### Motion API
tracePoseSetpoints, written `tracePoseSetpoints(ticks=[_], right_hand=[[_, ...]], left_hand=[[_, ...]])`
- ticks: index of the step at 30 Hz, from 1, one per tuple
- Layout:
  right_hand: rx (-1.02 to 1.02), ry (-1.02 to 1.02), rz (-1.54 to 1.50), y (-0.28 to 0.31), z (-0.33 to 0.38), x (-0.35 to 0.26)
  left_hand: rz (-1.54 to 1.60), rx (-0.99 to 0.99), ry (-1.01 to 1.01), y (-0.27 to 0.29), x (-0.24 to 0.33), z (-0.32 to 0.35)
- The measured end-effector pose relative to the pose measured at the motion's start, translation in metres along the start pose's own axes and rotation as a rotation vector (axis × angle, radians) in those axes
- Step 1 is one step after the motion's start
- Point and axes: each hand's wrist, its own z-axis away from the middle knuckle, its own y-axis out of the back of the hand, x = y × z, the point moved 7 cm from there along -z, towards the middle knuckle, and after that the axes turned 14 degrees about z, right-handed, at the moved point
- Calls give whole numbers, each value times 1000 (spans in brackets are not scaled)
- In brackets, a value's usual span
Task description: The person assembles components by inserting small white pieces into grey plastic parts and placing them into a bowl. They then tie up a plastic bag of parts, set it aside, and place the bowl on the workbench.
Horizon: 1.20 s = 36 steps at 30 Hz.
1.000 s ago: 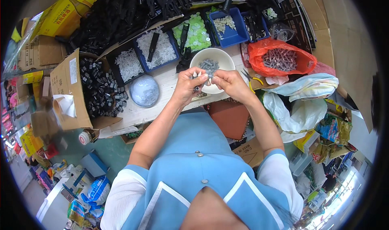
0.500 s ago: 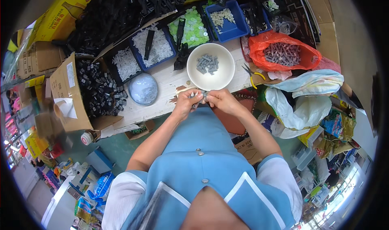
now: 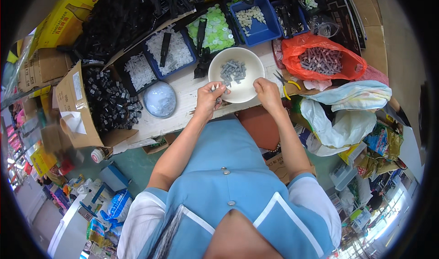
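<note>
Left hand [image 3: 209, 99] clamped on small grey pieces [image 3: 218, 100] by the white bowl [image 3: 252, 68], right hand [image 3: 268, 93] pinched together at its rim, contents unclear; batch judged partway, small pile [image 3: 233, 71] in bowl, many left in red bag [image 3: 291, 53].

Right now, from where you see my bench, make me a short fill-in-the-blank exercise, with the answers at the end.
The pieces inside the round bowl are coloured ____.
The right hand is nearer the pliers than the ____ hand is.
The pliers have handles coloured ____.
The open cardboard box at the bench's left holds ____ parts.

Missing words: grey; left; yellow; black.
</note>
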Motion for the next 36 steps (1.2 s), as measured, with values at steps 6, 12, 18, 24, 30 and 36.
tracePoseSetpoints(ticks=[6,12,18,24,30,36], right_hand=[[102,12,44,12,-12,1],[191,74,117,13,-22,-11],[316,209,306,-16,-48,-39],[72,188,528,-43,-37,-34],[-60,-142,-338,-20,-26,-17],[-48,-114,-824,-23,-20,-12]], left_hand=[[-388,89,-172,2,0,-20],[-312,113,-168,3,9,-14],[-116,54,-40,17,4,6],[-98,67,-46,60,-5,40],[-14,117,26,115,-14,74],[141,21,119,118,-15,88]])
